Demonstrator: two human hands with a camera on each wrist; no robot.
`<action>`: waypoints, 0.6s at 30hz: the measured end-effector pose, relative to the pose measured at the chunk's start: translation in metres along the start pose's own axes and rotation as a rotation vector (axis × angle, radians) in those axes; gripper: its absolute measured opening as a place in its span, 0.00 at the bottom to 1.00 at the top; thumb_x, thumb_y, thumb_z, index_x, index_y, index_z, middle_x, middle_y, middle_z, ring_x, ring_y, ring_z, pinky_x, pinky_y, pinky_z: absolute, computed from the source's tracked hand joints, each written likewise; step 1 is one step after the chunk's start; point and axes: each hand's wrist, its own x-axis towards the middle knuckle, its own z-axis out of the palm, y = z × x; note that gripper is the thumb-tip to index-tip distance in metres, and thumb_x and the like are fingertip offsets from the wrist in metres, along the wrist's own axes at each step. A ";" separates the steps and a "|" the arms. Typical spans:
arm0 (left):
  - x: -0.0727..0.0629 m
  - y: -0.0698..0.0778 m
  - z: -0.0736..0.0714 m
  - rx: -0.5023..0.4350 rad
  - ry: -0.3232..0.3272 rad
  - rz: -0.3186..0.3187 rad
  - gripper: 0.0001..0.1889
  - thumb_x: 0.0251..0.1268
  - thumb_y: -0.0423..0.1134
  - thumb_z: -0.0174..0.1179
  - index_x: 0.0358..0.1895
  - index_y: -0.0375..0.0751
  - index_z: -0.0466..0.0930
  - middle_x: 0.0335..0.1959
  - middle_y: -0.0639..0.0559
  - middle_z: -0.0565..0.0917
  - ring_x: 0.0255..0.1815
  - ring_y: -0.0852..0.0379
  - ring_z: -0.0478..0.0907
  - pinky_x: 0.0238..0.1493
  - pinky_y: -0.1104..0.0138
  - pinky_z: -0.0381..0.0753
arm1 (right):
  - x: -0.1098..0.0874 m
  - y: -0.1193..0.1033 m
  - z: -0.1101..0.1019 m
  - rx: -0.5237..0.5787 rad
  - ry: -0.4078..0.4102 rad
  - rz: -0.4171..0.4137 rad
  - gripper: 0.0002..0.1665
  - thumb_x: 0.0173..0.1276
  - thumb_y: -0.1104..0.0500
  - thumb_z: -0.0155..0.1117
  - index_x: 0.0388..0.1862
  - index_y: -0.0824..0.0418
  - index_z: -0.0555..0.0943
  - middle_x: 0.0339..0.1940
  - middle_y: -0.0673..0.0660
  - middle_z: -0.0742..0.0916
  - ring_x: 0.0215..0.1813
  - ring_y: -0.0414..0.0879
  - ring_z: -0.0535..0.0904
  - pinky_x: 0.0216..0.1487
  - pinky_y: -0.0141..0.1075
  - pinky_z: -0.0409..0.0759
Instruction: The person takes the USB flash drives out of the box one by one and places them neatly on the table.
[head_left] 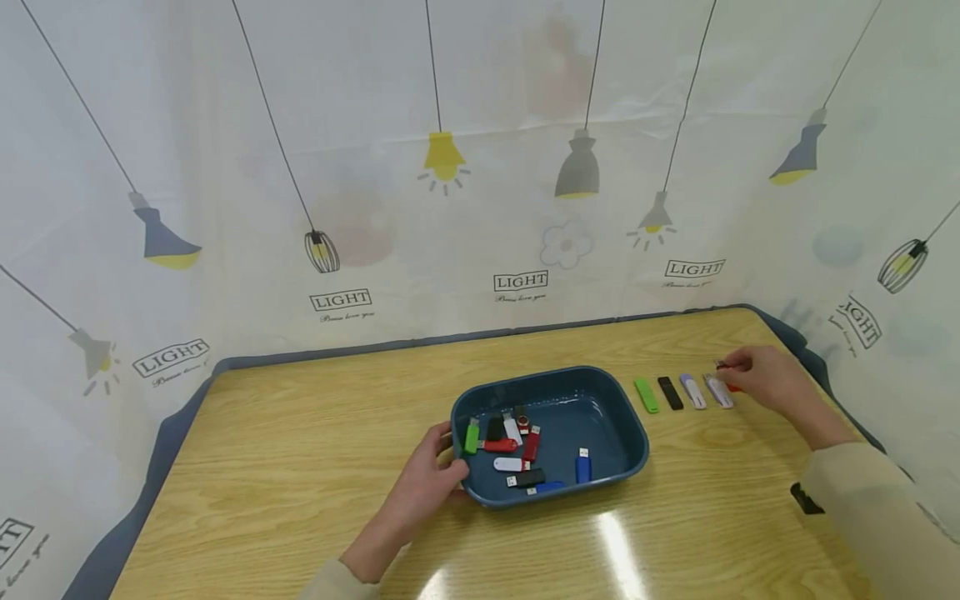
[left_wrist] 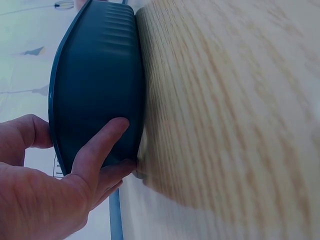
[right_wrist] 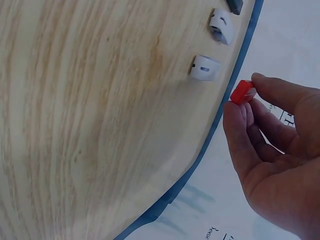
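Observation:
My left hand grips the left end of a dark blue tray. In the left wrist view its fingers lie along the tray's outer wall. Several USB flash drives lie in the tray, among them a green one and a white one. At the right, my right hand pinches a red USB flash drive between thumb and fingertips, above the table. Beside it is a row of flash drives: green, black, and two white-and-purple ones, the nearer close by the fingers.
The wooden table ends at a wall cloth printed with lamps, which runs along the back and sides. A small black object shows by the right sleeve, near the table's right side.

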 end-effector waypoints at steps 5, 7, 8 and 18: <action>0.000 0.000 0.001 0.002 0.004 0.003 0.38 0.67 0.29 0.55 0.80 0.31 0.53 0.79 0.28 0.58 0.65 0.37 0.76 0.50 0.53 0.88 | 0.003 0.008 0.000 -0.020 -0.005 0.024 0.24 0.75 0.57 0.64 0.55 0.79 0.80 0.43 0.69 0.88 0.39 0.57 0.86 0.40 0.53 0.84; 0.000 0.000 0.001 0.003 0.006 0.004 0.38 0.67 0.29 0.55 0.80 0.31 0.53 0.79 0.28 0.58 0.66 0.36 0.75 0.50 0.53 0.88 | 0.003 0.011 -0.001 -0.043 -0.008 0.033 0.25 0.75 0.57 0.63 0.55 0.80 0.79 0.44 0.71 0.87 0.41 0.61 0.85 0.41 0.55 0.83; 0.000 0.000 0.001 0.003 0.007 0.003 0.38 0.67 0.29 0.55 0.79 0.31 0.53 0.79 0.28 0.58 0.66 0.36 0.75 0.50 0.53 0.88 | 0.004 0.013 -0.002 -0.050 -0.012 0.039 0.25 0.75 0.57 0.63 0.55 0.80 0.79 0.45 0.72 0.87 0.42 0.62 0.85 0.42 0.55 0.83; -0.002 0.002 0.002 -0.014 0.003 0.014 0.38 0.68 0.28 0.54 0.80 0.30 0.52 0.79 0.27 0.57 0.66 0.35 0.74 0.50 0.52 0.88 | 0.007 0.019 -0.007 -0.096 -0.031 0.044 0.23 0.74 0.58 0.63 0.53 0.79 0.81 0.47 0.75 0.85 0.44 0.66 0.82 0.39 0.55 0.82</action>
